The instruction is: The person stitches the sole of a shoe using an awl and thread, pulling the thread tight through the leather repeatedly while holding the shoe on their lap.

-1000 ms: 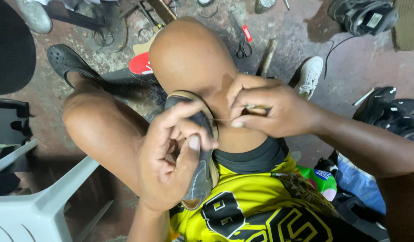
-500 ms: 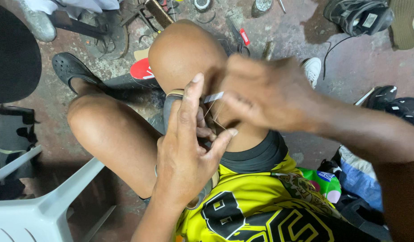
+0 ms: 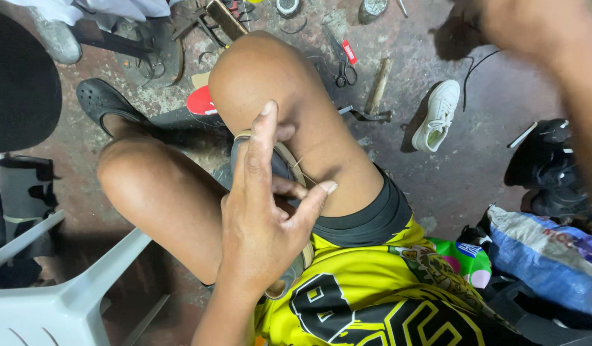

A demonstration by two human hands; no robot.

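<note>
Item 1. Left hand (image 3: 260, 224), centre of the frame: fingers spread and pressed flat over a dark sandal (image 3: 280, 163) with a tan edge, which is wedged between the person's two bare knees. The grip is a pinning hold on the sandal, thumb out to the right, forefinger stretched up along the upper rim. A thin thread (image 3: 302, 168) runs off the sandal's right edge beside the thigh.

Item 2. Right hand (image 3: 533, 25), upper right corner of the frame: raised, blurred, well apart from the sandal. Whether its grip is wide, narrow or holding anything cannot be told.

Item 3. Floor (image 3: 437, 173), stained concrete, bearing loose goods:
- white sneaker (image 3: 437, 115), right of centre, lying tilted;
- scissors (image 3: 344, 67) with dark loops, upper centre, near a wooden-handled tool (image 3: 378, 86);
- black clog (image 3: 107, 102), upper left, worn on the person's foot;
- red sole piece (image 3: 203, 101) just beside the upper knee;
- dark shoes (image 3: 552, 170), right edge.

Item 4. Containers: a blue plastic bag (image 3: 545, 256), lower right, full and closed over; contents not visible. A small round tin (image 3: 287, 6) at the top edge; contents cannot be told.

Item 5. White plastic chair (image 3: 59, 295), lower left corner.

Item 6. Yellow printed jersey (image 3: 360, 288) and black shorts (image 3: 373, 214), lower centre, worn by the person.
</note>
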